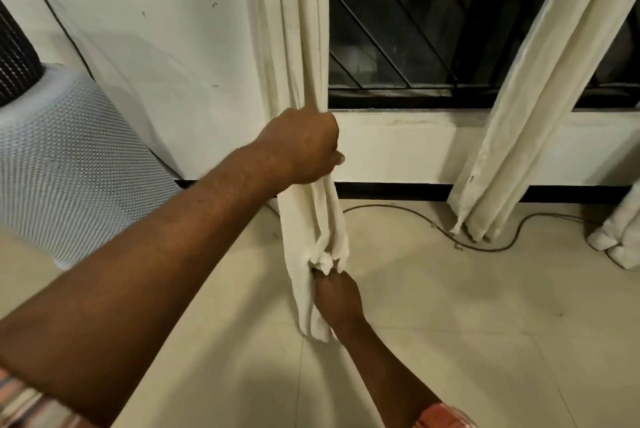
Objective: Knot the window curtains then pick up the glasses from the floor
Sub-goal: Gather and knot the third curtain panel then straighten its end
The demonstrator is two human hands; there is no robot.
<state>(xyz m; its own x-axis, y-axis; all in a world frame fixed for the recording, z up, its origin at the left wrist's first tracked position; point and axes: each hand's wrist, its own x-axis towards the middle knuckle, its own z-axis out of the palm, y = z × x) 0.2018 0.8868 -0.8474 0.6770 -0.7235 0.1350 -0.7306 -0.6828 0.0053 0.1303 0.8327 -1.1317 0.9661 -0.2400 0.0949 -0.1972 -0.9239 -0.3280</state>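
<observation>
A cream curtain (298,29) hangs gathered at the left side of the dark window. My left hand (304,147) grips the bunched cloth at sill height, fingers curled round it. Lower down, my right hand (337,299) grips the curtain's bottom end just above the floor, with folds of cloth bunched over the knuckles. A second cream curtain (530,88) hangs slanted to the right, its hem near the floor. No glasses show in this view.
A white perforated appliance (69,164) with a dark top stands at the left by the wall. A cable (485,247) snakes across the pale tiled floor (467,323) under the window. More bunched cream cloth (620,237) lies at the right edge.
</observation>
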